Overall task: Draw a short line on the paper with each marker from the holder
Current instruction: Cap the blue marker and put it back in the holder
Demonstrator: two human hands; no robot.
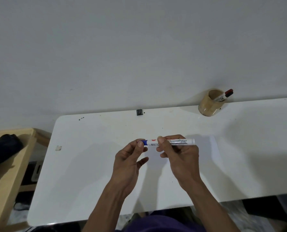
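Note:
I hold a white marker with a blue cap (179, 141) level above the table, cap end to the left. My right hand (178, 156) grips its barrel. My left hand (131, 158) pinches the blue cap (145, 142) between thumb and fingers. Under my hands lies a white sheet of paper (211, 148), hard to tell from the tabletop. At the back right stands a tan round holder (209, 104), with a red-capped marker (225, 94) and a black-capped one leaning out of it to the right.
The white table (89, 164) meets a white wall at its far edge, where a small black clip (139, 112) sits. To the left is a wooden shelf (7, 173) with a dark bundle (3, 148) on it.

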